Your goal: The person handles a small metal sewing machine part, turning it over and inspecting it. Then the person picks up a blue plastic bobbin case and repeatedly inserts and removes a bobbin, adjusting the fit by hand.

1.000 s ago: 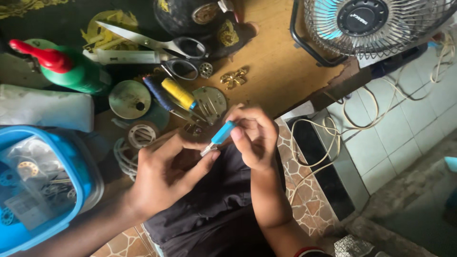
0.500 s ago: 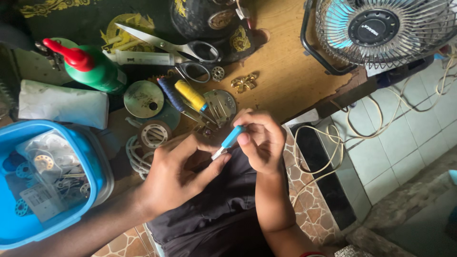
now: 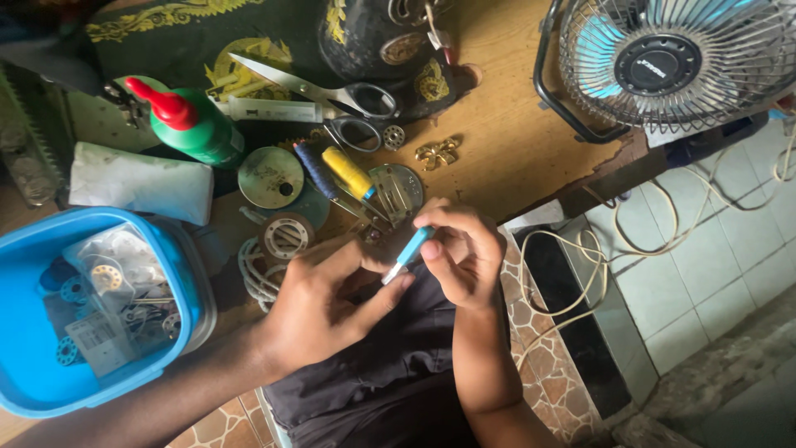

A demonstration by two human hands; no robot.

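My right hand (image 3: pixel 464 253) grips a small tool with a light blue handle (image 3: pixel 416 243), its white tip slanting down toward my left fingers. My left hand (image 3: pixel 327 307) pinches dark fabric (image 3: pixel 390 365) that lies over my lap, with its fingertips touching the tool's tip. Both hands meet at the front edge of a wooden table (image 3: pixel 514 149). Just beyond them lie a yellow thread spool (image 3: pixel 347 172), a blue thread spool (image 3: pixel 316 168) and a round metal plate (image 3: pixel 396 191).
Scissors (image 3: pixel 332 91), a green bottle with a red cap (image 3: pixel 195 124), metal discs (image 3: pixel 270 177) and a white roll (image 3: pixel 141 182) lie on the table. A blue tub of small parts (image 3: pixel 50 365) sits left. A table fan (image 3: pixel 672 62) stands right, cords over tiled floor.
The view has shifted so everything sits further right and lower in frame. My hands stay together on the blue tool and fabric, with only slight finger movement.
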